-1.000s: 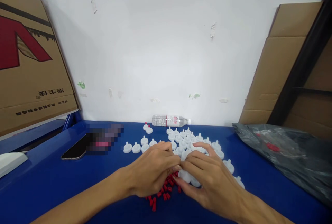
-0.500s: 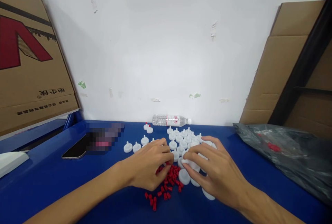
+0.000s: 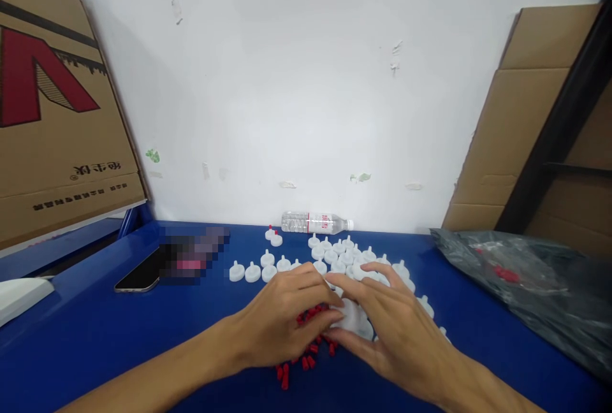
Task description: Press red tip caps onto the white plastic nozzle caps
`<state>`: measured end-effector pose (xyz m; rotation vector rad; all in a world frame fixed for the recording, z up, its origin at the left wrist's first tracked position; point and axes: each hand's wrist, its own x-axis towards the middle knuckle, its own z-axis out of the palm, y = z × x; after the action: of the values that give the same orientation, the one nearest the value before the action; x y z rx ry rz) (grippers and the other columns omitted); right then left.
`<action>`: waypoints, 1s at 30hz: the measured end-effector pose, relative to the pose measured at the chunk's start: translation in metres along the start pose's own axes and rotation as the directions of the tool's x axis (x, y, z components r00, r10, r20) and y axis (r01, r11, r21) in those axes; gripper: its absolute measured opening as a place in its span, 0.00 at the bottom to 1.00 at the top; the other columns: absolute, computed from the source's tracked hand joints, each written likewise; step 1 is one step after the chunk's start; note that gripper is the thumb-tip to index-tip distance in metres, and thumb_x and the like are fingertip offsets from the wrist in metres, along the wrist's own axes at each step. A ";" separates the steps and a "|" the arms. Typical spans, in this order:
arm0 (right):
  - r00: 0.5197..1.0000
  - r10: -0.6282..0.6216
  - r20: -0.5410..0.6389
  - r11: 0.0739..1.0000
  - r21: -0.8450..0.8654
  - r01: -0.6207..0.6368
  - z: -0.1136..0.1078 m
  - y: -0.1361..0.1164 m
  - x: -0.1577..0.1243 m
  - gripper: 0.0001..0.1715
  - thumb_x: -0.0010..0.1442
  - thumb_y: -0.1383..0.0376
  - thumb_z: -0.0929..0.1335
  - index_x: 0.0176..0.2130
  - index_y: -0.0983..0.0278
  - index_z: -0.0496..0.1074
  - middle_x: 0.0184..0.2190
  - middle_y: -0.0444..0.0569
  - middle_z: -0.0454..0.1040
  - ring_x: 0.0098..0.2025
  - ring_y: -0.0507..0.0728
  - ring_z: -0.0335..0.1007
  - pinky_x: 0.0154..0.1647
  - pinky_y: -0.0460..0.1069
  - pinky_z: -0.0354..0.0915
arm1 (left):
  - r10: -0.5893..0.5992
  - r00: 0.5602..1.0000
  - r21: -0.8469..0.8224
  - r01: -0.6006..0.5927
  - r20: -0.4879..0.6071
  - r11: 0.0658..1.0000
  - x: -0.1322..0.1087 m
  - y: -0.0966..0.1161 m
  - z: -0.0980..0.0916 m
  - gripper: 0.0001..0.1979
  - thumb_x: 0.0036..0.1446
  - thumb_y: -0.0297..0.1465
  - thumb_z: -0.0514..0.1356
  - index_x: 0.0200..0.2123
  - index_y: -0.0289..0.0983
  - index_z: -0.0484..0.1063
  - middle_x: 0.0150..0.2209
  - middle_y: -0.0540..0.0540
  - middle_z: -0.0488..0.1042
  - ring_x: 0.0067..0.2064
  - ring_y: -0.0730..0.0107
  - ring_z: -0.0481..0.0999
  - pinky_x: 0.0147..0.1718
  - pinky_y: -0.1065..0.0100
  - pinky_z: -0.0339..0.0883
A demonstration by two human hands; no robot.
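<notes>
My right hand (image 3: pixel 396 317) curls its fingers round a white spouted cap (image 3: pixel 352 316), seen only in part. My left hand (image 3: pixel 294 314) meets it there, thumb and fingers pinched against the cap's left side; whatever lies between those fingertips is hidden. Below and behind the left hand lies a pile of small red tip caps (image 3: pixel 313 349). Many white spouted caps (image 3: pixel 338 266) stand upright beyond and beside my right hand. Another group of white spouted caps (image 3: pixel 253 271) stands behind my left hand. Two white caps with red tips (image 3: pixel 276 239) sit farther back.
A clear plastic bottle (image 3: pixel 315 222) lies along the wall. A phone (image 3: pixel 141 271) rests at the left near a white object (image 3: pixel 23 298). On the right, a dark plastic bag (image 3: pixel 540 298) carries a clear bag with red pieces (image 3: pixel 505 273). Cardboard (image 3: pixel 516 120) stands on both sides.
My left hand has moved right, from over the red pile to the white cap in my right hand. The hands now meet; the right hand has turned slightly.
</notes>
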<state>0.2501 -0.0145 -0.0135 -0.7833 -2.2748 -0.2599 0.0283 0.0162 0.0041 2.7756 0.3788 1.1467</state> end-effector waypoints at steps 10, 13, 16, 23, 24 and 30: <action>0.994 0.090 0.059 0.995 0.037 -0.092 0.000 0.000 0.001 0.30 0.75 0.61 0.62 0.71 0.60 0.50 0.37 0.43 0.78 0.38 0.54 0.76 0.65 0.65 0.58 | -0.439 0.887 0.687 0.408 -0.142 0.602 0.002 -0.063 -0.057 0.13 0.71 0.31 0.53 0.40 0.33 0.76 0.39 0.36 0.79 0.46 0.50 0.74 0.47 0.51 0.69; 0.995 0.075 0.069 0.997 0.019 -0.077 0.001 0.000 0.001 0.29 0.75 0.63 0.61 0.70 0.60 0.52 0.36 0.42 0.77 0.36 0.54 0.75 0.65 0.65 0.58 | -0.601 0.788 0.759 0.473 -0.137 0.447 -0.009 -0.087 -0.067 0.12 0.68 0.27 0.57 0.33 0.31 0.76 0.32 0.34 0.78 0.44 0.44 0.76 0.45 0.47 0.70; 0.992 0.075 0.102 0.997 0.007 -0.076 0.001 0.000 0.002 0.26 0.74 0.65 0.61 0.68 0.58 0.55 0.36 0.42 0.77 0.35 0.54 0.75 0.66 0.65 0.57 | -0.730 0.674 0.787 0.507 -0.109 0.351 -0.020 -0.098 -0.067 0.07 0.67 0.30 0.61 0.40 0.31 0.77 0.39 0.38 0.78 0.45 0.52 0.78 0.45 0.50 0.74; 0.988 0.071 0.139 0.997 0.005 -0.073 0.000 -0.002 0.002 0.22 0.73 0.67 0.61 0.64 0.58 0.60 0.34 0.40 0.77 0.33 0.54 0.75 0.66 0.64 0.58 | -0.768 0.633 0.771 0.535 -0.096 0.345 -0.020 -0.097 -0.063 0.17 0.73 0.37 0.54 0.40 0.32 0.78 0.39 0.36 0.79 0.46 0.50 0.80 0.46 0.51 0.74; 0.988 0.069 0.139 0.998 0.003 -0.071 0.000 -0.002 0.002 0.21 0.73 0.67 0.61 0.63 0.58 0.61 0.33 0.40 0.76 0.33 0.54 0.75 0.65 0.63 0.58 | -0.746 0.660 0.761 0.527 -0.086 0.378 -0.019 -0.097 -0.062 0.20 0.73 0.36 0.51 0.38 0.32 0.78 0.37 0.34 0.80 0.47 0.46 0.79 0.47 0.50 0.73; 0.988 0.056 0.141 0.998 0.004 -0.057 -0.001 -0.002 0.002 0.20 0.73 0.67 0.61 0.62 0.58 0.62 0.33 0.41 0.77 0.32 0.54 0.74 0.65 0.63 0.58 | -0.594 0.797 0.637 0.402 0.110 0.658 -0.026 -0.109 -0.050 0.21 0.75 0.35 0.45 0.55 0.39 0.75 0.58 0.42 0.77 0.64 0.55 0.70 0.62 0.57 0.65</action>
<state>0.2481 -0.0149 -0.0114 -0.8849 -2.3796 -0.1737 -0.0450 0.1144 0.0005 2.9086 1.5951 0.4776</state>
